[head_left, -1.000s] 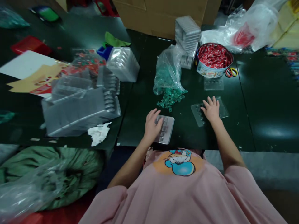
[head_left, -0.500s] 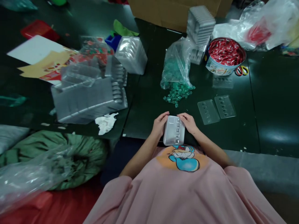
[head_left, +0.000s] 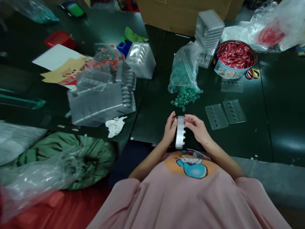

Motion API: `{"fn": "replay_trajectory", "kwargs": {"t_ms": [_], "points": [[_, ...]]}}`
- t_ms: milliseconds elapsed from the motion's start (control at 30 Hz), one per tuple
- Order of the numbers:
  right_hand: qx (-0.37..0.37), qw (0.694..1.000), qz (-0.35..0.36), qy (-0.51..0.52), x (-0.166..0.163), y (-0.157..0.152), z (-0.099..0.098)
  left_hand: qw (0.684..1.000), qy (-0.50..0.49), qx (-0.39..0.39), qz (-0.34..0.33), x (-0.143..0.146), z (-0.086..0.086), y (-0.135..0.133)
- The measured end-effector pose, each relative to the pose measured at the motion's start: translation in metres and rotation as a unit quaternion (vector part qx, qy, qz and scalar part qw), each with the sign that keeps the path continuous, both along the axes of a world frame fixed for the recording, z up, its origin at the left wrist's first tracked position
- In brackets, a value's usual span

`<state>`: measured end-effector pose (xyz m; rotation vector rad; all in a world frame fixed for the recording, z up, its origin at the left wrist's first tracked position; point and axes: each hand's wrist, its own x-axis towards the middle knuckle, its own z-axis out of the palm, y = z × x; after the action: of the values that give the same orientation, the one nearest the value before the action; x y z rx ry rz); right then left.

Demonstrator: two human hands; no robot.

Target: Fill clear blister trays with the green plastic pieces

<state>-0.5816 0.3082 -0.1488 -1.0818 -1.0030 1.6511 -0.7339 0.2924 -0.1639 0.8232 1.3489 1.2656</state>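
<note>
A small stack of clear plastic trays [head_left: 180,133] stands on its edge at the front of the table, close to my shirt. My left hand [head_left: 169,129] holds its left side, thumb against the plastic. At the upper right side, the fingers of my right hand [head_left: 197,126] grip the same stack; a row of bumps faces that hand. Just beyond lie loose green plastic gems [head_left: 187,97], spilling from a clear bag [head_left: 184,63]. Two clear trays [head_left: 216,116] rest flat to the right of my hands.
Stacked clear trays [head_left: 97,106] and a crumpled white tissue [head_left: 115,126] are on the left. Farther back are another tray stack [head_left: 208,31], a round tin [head_left: 230,73] of red wrapped pieces, scissors [head_left: 253,73] and a cardboard box [head_left: 186,16].
The held trays have turned from lying face up to standing on edge. My right hand has shifted along their side. The view has swung slightly left.
</note>
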Motion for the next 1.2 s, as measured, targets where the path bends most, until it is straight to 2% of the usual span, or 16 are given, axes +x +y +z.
{"fn": "replay_trajectory", "kwargs": {"t_ms": [167, 267, 367, 533, 633, 800, 967, 1067, 1200], "points": [[-0.023, 0.999, 0.033, 0.003, -0.013, -0.012, -0.012, 0.994, 0.027, 0.069, -0.083, -0.004, 0.007, -0.005], [-0.036, 0.999, 0.032, 0.012, -0.016, -0.011, -0.009, 0.996, 0.001, 0.042, -0.08, -0.003, 0.013, -0.004], [-0.058, 0.997, 0.033, 0.027, -0.013, -0.008, -0.007, 0.996, -0.031, 0.027, -0.077, 0.001, 0.011, 0.0], [-0.158, 0.983, 0.035, 0.082, -0.004, -0.006, -0.012, 0.995, -0.007, 0.042, -0.095, 0.009, 0.004, 0.003], [-0.19, 0.975, 0.039, 0.109, -0.001, -0.006, -0.011, 0.995, 0.005, 0.031, -0.095, 0.01, 0.005, 0.004], [-0.197, 0.97, 0.05, 0.135, 0.002, -0.005, -0.009, 0.995, 0.025, 0.037, -0.092, 0.01, 0.008, 0.006], [-0.192, 0.969, 0.043, 0.15, 0.004, -0.007, -0.017, 0.992, 0.046, 0.048, -0.104, 0.009, 0.006, 0.007], [-0.195, 0.972, 0.021, 0.128, 0.008, -0.007, -0.018, 0.989, 0.067, 0.051, -0.12, 0.008, 0.005, 0.008], [-0.162, 0.985, -0.032, 0.055, 0.03, 0.0, -0.009, 0.995, 0.067, 0.031, -0.067, -0.001, 0.002, 0.007]]}}
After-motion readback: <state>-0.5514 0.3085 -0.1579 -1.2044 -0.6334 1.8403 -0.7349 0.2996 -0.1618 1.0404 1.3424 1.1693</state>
